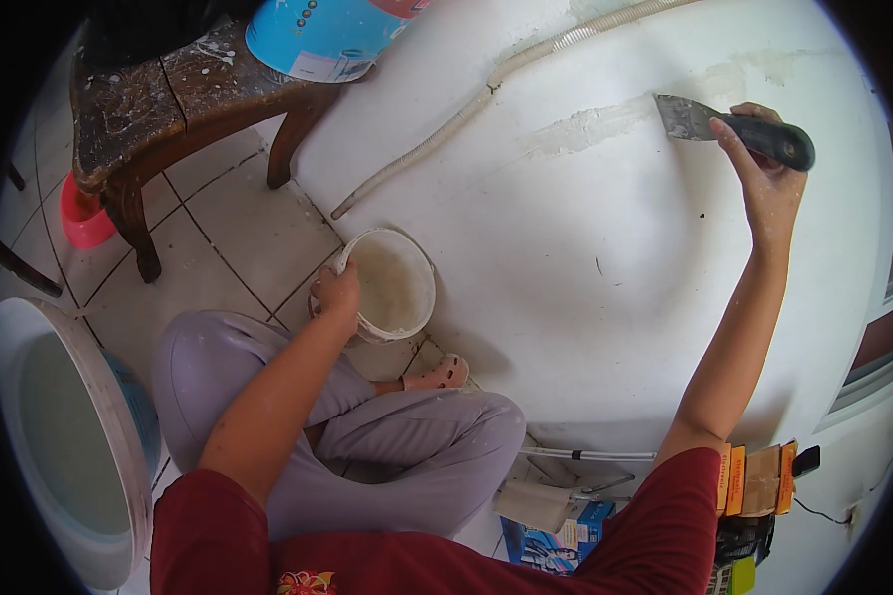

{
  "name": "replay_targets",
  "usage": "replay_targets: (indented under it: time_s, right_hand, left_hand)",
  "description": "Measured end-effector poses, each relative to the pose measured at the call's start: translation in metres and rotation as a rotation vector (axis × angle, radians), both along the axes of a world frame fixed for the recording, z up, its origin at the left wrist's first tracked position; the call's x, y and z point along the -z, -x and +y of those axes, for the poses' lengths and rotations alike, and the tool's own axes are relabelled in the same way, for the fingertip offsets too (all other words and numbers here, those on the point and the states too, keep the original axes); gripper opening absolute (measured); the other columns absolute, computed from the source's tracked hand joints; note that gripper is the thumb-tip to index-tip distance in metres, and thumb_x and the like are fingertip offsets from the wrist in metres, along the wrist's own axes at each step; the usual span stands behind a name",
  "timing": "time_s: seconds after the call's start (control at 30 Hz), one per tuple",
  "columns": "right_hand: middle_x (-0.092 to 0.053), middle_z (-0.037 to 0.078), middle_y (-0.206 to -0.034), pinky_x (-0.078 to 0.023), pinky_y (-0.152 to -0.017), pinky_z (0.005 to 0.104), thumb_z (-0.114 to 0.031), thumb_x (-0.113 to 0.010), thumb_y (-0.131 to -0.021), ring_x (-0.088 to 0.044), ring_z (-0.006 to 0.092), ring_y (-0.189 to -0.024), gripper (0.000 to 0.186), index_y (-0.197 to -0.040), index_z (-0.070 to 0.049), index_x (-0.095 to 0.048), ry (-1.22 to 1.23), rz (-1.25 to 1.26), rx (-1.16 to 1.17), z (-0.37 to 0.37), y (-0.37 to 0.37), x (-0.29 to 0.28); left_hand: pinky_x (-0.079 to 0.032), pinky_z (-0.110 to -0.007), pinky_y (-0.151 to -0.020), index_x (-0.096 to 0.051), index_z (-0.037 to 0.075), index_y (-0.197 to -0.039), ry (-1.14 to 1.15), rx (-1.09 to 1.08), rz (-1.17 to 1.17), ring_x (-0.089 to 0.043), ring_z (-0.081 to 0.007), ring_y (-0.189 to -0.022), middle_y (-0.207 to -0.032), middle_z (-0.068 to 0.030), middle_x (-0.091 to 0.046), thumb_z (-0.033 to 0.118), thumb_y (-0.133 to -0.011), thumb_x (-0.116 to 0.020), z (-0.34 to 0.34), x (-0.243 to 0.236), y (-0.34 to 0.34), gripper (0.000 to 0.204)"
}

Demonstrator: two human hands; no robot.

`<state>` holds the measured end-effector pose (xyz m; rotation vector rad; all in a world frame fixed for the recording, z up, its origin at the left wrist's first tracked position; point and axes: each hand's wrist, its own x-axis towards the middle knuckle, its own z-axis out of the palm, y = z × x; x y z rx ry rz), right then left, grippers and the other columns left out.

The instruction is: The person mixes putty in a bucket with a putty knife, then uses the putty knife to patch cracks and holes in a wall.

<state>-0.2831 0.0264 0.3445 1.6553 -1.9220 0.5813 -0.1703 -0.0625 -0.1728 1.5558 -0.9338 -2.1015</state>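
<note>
My right hand [764, 169] grips a putty knife [784, 144] with a black handle, its metal blade against the white wall [615, 248] beside a pale, rough streak of filler [585, 129]. My left hand [335, 293] is closed on the rim of a small white, filler-smeared bucket [395, 283] at the foot of the wall, left of centre. The bucket's inside is pale; I cannot tell how much it holds.
At upper left stand a paint-spotted wooden bench [129, 119] bearing a blue pail [313, 35] and a pink bowl [87, 226]. A large tub [15, 327] is at lower left. A corrugated conduit [407, 159] crosses the wall. Boxes [764, 476] lie at lower right, beside my crossed legs.
</note>
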Motion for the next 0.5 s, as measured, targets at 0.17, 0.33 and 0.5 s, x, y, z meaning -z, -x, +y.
replay_targets:
  time_s: [0.17, 0.33, 0.5]
  right_hand:
    - [-0.068, 0.015, -0.097, -0.061, -0.072, 0.0326, -0.007, -0.085, -0.080, -0.068, 0.0215, -0.081, 0.040, -0.111, 0.008, -0.064, 0.387, -0.535, -0.134, 0.047, -0.003, 0.054]
    - [-0.071, 0.006, -0.092, -0.057, -0.062, 0.0258, -0.006, -0.076, -0.088, -0.069, 0.0129, -0.079, 0.016, -0.101, -0.004, -0.067, 0.561, -1.516, 0.108, 0.108, 0.016, 0.257]
    - [-0.072, 0.009, -0.099, -0.063, -0.073, 0.0290, -0.007, -0.080, -0.082, -0.069, 0.0202, -0.082, 0.022, -0.099, -0.004, -0.067, 0.852, -1.949, 0.428, 0.141, 0.006, 0.457]
  left_hand:
    - [-0.038, -0.055, -0.114, -0.041, 0.016, -0.155, 0.604, 0.100, -0.308, -0.038, -0.0511, -0.140, -0.153, -0.0251, -0.042, 0.039, -0.092, -0.068, 0.001, -0.001, 0.002, 0.072]
    - [-0.033, -0.056, -0.117, -0.045, 0.017, -0.153, 0.851, 0.047, -0.247, -0.034, -0.0514, -0.144, -0.153, -0.0260, -0.044, 0.041, -0.090, -0.072, -0.006, 0.011, 0.007, 0.073]
    - [-0.033, -0.057, -0.116, -0.045, 0.017, -0.153, 0.866, 0.176, -0.260, -0.036, -0.0490, -0.143, -0.152, -0.0222, -0.047, 0.043, -0.093, -0.069, 0.000, 0.000, 0.006, 0.069]
